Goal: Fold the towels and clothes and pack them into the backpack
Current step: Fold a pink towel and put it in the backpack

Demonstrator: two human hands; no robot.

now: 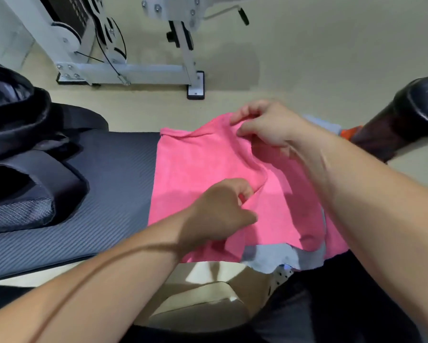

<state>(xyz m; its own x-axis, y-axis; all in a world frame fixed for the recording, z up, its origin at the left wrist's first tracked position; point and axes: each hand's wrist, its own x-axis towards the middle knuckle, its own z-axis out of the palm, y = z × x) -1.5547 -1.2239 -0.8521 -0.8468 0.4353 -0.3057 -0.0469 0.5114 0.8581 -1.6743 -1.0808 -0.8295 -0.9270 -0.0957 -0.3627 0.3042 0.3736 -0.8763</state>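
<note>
Backpack [22, 149] on bench [114, 181], left; contents hidden. Left hand [220, 209], right hand [264, 125] each pinch pink towel [195, 169] fold.

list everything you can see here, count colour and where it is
pink towel: 1, pink, spread on the bench, centre
grey cloth: 1, blue-grey, showing under the towel's near edge
backpack: 1, black, on the bench's left end
bench: 1, dark ribbed padding, across the middle
machine frame: 1, white metal, on the floor at the back
padded roller: 1, black, right edge
floor: 1, beige, behind the bench
left hand: 1, pinches a fold at the towel's middle
right hand: 1, fingers grip the towel's far edge
</note>
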